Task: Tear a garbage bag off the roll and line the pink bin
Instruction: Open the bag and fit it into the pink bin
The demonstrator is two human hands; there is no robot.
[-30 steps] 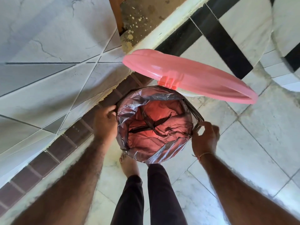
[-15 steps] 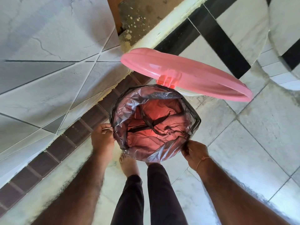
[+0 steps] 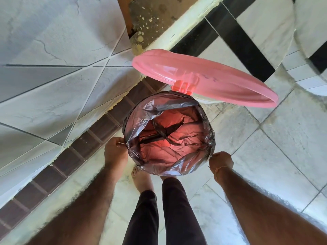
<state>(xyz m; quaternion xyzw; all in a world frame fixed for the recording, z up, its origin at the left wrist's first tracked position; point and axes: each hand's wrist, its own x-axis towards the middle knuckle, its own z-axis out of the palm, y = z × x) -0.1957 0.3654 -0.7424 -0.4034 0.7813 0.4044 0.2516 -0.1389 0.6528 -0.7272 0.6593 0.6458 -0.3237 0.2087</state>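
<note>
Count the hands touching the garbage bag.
2: the left hand pinches the garbage bag at its left edge, the right hand grips its lower right edge.

Between the left hand point(image 3: 115, 152) and right hand point(image 3: 221, 160), the garbage bag point(image 3: 168, 138) is glossy grey-black, glowing pinkish red inside; beyond them the bin lid point(image 3: 203, 80) is plain pink; left of the left hand a brown tile strip point(image 3: 79, 147) edges grey wall tiles point(image 3: 44, 85) crossed by diagonal lines
</note>
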